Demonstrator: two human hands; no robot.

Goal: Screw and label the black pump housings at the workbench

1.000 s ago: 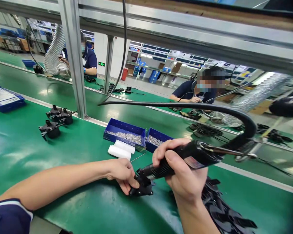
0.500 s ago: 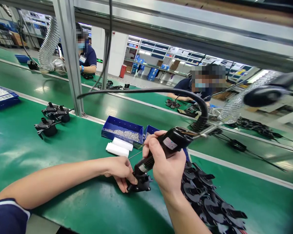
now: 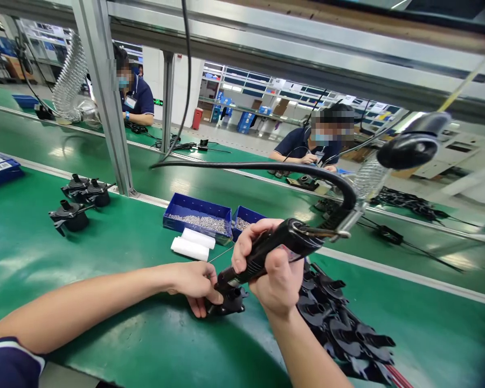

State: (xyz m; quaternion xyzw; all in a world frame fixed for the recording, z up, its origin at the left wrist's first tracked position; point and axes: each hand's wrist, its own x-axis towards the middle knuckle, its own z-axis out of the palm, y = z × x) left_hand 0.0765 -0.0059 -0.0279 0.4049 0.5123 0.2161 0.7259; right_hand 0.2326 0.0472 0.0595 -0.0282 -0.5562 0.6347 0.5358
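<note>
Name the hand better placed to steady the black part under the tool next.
Likely the left hand: it holds the black part, while the right hand is wrapped around the power tool.

In the head view, I have brought my right hand [image 3: 281,277] and the black cylindrical powered driver [image 3: 262,254] leftward, closer to my left hand [image 3: 198,285], and the tool leans more steeply than a second ago. Its thick black rubbery cable [image 3: 350,196] bends farther left. Thin red wires [image 3: 400,377] have come into sight, lower right.
</note>
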